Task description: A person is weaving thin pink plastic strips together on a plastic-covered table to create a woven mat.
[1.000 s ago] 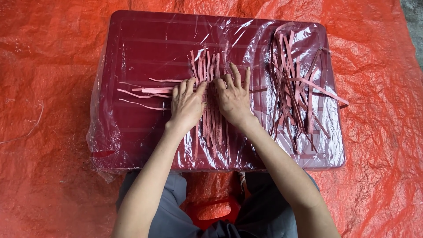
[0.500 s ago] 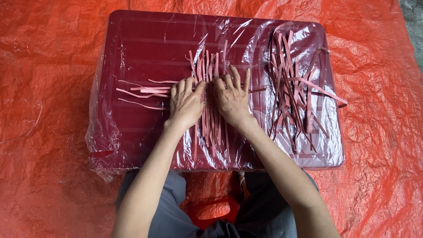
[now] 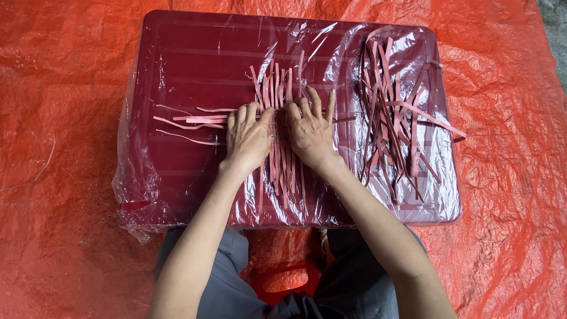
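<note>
both hands, left hand (image 3: 248, 139) and right hand (image 3: 311, 131), press flat and open on the woven pink strips (image 3: 277, 127); i judge weaving barely begun, loose pile (image 3: 397, 115) waiting on the desk (image 3: 189, 53).

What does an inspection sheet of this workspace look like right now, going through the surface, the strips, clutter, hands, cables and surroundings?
Surface: dark red table wrapped in clear plastic film, which is wrinkled and loose at the edges.
Job's things: woven pink strips lying flat in the middle, partly under both hands; a few strips stick out sideways to the left.
Clutter: loose pile of strips on the table's right side, tangled.
Hands: left hand and right hand pressed flat on the weave, fingers spread, side by side.
Cables: nothing seen.
Surroundings: orange tarp covering the floor; a red stool under the person.
</note>
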